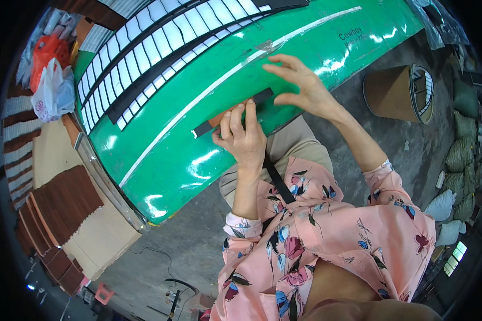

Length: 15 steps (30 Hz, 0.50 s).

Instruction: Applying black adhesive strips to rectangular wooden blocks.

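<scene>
On the green tabletop lies a short narrow strip, black at both ends with an orange-brown middle section. A small white bit shows at its left end. My left hand is closed over the middle of this strip, fingertips pressed along its far side, hiding part of it. My right hand is held beyond the strip's right end, fingers apart and nothing in them. Farther back, rows of white rectangular pieces lie side by side with dark lines between them.
A white line runs along the tabletop. Bags hang at the far left above stacked brown slatted sheets and cardboard. A brown drum stands on the floor at right, near several sacks.
</scene>
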Each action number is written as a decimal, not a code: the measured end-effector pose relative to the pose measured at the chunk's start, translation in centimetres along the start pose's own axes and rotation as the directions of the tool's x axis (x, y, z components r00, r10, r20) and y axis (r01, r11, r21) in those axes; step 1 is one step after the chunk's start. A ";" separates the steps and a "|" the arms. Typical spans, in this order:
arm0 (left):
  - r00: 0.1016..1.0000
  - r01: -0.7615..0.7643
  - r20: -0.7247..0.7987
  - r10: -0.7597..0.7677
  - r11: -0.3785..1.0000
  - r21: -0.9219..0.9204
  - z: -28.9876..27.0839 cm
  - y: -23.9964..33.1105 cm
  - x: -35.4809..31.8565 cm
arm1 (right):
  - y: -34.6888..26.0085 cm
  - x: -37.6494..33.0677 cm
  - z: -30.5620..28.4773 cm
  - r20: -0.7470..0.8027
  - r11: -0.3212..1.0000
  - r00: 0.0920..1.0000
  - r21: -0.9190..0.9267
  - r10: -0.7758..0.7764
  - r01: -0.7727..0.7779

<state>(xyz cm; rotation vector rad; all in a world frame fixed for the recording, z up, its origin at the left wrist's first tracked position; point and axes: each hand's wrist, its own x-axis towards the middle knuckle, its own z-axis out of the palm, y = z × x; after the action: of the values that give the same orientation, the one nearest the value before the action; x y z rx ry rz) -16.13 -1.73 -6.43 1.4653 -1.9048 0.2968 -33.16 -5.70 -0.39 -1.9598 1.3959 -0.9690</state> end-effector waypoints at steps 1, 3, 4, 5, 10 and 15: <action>1.000 -0.002 -0.015 0.002 1.000 -0.007 0.2 0.1 0.1 | 0.8 -0.5 -0.5 -0.014 0.999 0.999 0.008 0.031 -0.031; 1.000 -0.001 -0.004 0.001 1.000 -0.004 0.1 0.2 0.3 | 1.7 -1.4 -0.7 -0.035 0.997 0.997 -0.020 0.070 -0.071; 1.000 0.008 0.007 -0.008 1.000 0.007 0.1 0.1 0.3 | 1.5 -1.6 -0.6 -0.044 0.997 0.996 -0.020 0.071 -0.072; 1.000 0.010 -0.014 -0.010 1.000 0.000 0.3 0.1 0.2 | 1.3 -1.7 -0.4 -0.016 0.997 0.997 -0.007 0.081 -0.081; 0.999 -0.026 -0.030 0.026 1.000 0.009 0.3 0.5 0.2 | 1.4 -1.8 0.6 -0.028 0.998 0.998 0.049 0.049 -0.047; 0.999 -0.038 -0.022 0.039 0.998 0.045 -0.1 0.5 0.3 | 1.4 -1.8 1.8 -0.078 0.994 0.994 0.090 0.074 -0.067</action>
<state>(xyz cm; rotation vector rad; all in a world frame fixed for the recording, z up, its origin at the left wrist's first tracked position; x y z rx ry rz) -16.59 -1.74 -6.08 1.4493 -1.9214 0.3746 -32.88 -4.42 -2.96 -1.8137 1.4325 -1.0688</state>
